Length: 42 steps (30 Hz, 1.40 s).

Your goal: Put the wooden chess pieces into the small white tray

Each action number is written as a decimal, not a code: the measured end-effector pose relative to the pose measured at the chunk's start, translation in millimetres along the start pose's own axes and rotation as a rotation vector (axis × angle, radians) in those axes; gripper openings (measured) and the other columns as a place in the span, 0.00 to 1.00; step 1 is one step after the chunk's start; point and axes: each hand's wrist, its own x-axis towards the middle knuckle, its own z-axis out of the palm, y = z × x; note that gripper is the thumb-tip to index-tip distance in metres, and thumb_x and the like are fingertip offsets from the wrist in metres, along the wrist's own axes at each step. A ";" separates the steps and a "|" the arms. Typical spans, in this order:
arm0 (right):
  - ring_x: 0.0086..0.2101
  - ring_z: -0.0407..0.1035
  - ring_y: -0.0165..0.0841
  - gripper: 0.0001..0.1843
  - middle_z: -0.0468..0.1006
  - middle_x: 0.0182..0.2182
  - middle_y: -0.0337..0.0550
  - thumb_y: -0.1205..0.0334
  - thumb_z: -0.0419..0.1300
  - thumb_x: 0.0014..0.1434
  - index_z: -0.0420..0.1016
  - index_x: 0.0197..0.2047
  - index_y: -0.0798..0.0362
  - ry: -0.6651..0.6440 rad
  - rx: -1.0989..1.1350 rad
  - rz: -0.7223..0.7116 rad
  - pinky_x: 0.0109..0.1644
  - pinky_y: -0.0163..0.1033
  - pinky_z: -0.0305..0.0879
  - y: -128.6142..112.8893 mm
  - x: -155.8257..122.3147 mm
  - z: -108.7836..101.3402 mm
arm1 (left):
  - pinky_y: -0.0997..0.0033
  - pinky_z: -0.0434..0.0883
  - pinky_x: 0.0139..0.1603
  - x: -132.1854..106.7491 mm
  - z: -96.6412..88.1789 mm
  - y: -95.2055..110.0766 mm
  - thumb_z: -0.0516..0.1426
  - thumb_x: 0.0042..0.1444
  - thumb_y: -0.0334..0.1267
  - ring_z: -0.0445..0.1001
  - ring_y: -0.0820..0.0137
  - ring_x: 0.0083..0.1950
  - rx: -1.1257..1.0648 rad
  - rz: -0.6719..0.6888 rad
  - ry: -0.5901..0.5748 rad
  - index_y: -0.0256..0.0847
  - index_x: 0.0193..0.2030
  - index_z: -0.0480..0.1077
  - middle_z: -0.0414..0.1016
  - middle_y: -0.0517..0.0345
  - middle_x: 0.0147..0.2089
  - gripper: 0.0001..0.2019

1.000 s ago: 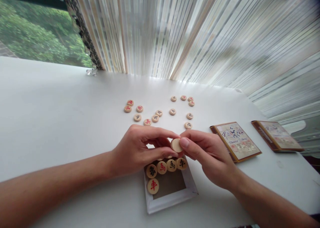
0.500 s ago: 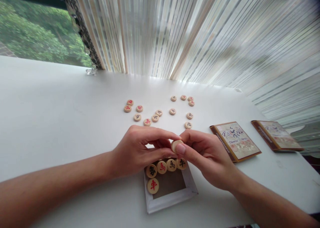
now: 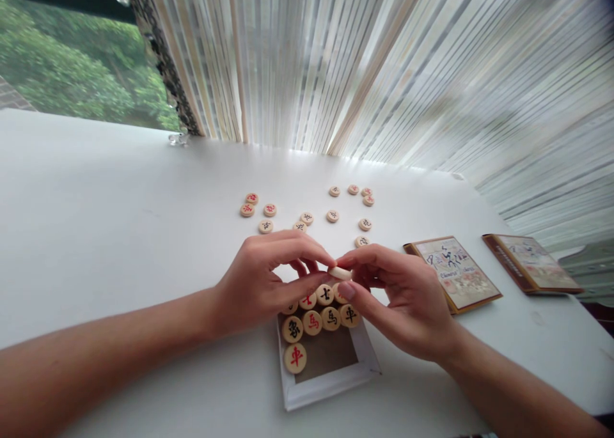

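My left hand [image 3: 261, 283] and my right hand [image 3: 396, 297] meet over a small white box [image 3: 326, 387]. Both pinch one round wooden chess piece [image 3: 340, 273], held nearly flat between the fingertips of the two hands. Beneath it, inside the box, lie several wooden chess pieces [image 3: 313, 322] with red or black characters, set in rows; one red-marked piece [image 3: 294, 357] lies alone nearer to me. My hands hide the box's far part.
Two loose groups of chess pieces lie further back on the white table [image 3: 119, 188], one on the left [image 3: 268, 210] and one on the right [image 3: 357, 204]. Two flat brown boxes [image 3: 453, 273] [image 3: 531, 262] lie to the right. A striped curtain [image 3: 384, 67] hangs behind.
The piece between my fingers has turned from face-on to nearly flat and sits slightly higher. My hands lifted a little, and more pieces in the box now show.
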 end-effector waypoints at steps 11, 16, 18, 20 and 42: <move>0.25 0.69 0.29 0.10 0.80 0.28 0.41 0.60 0.68 0.67 0.85 0.48 0.55 -0.090 0.123 0.146 0.26 0.33 0.68 -5.5 3.9 -5.0 | 0.72 0.81 0.44 -0.4 -5.3 -2.9 0.66 0.62 0.24 0.82 0.70 0.41 0.218 0.262 -0.030 0.38 0.44 0.79 0.82 0.51 0.42 0.07; 0.24 0.65 0.25 0.09 0.78 0.27 0.36 0.64 0.72 0.62 0.85 0.47 0.52 -0.125 0.055 0.110 0.26 0.29 0.64 -3.9 3.9 -8.3 | 0.71 0.81 0.45 -1.5 -5.9 -2.6 0.65 0.63 0.25 0.82 0.70 0.41 0.268 0.311 -0.065 0.38 0.45 0.79 0.82 0.50 0.43 0.07; 0.25 0.64 0.25 0.10 0.77 0.27 0.35 0.66 0.72 0.60 0.84 0.46 0.52 -0.109 -0.018 0.069 0.26 0.30 0.64 -4.4 4.0 -9.5 | 0.71 0.81 0.43 -0.7 -6.2 -3.7 0.64 0.60 0.22 0.81 0.69 0.40 0.260 0.290 -0.041 0.37 0.45 0.77 0.82 0.50 0.42 0.09; 0.25 0.64 0.26 0.10 0.75 0.25 0.34 0.67 0.72 0.59 0.84 0.45 0.53 -0.097 -0.084 0.019 0.27 0.30 0.64 -6.1 4.2 -9.6 | 0.72 0.80 0.39 0.2 -6.9 -6.3 0.61 0.58 0.20 0.80 0.70 0.39 0.245 0.241 -0.009 0.35 0.45 0.77 0.81 0.49 0.42 0.12; 0.35 0.71 0.37 0.07 0.82 0.37 0.46 0.68 0.67 0.66 0.80 0.47 0.55 -0.439 -0.234 -0.333 0.40 0.42 0.70 -23.0 -14.0 20.5 | 0.72 0.77 0.36 -2.9 -7.6 -20.9 0.55 0.58 0.19 0.76 0.72 0.36 0.215 0.206 0.014 0.38 0.44 0.75 0.79 0.53 0.40 0.14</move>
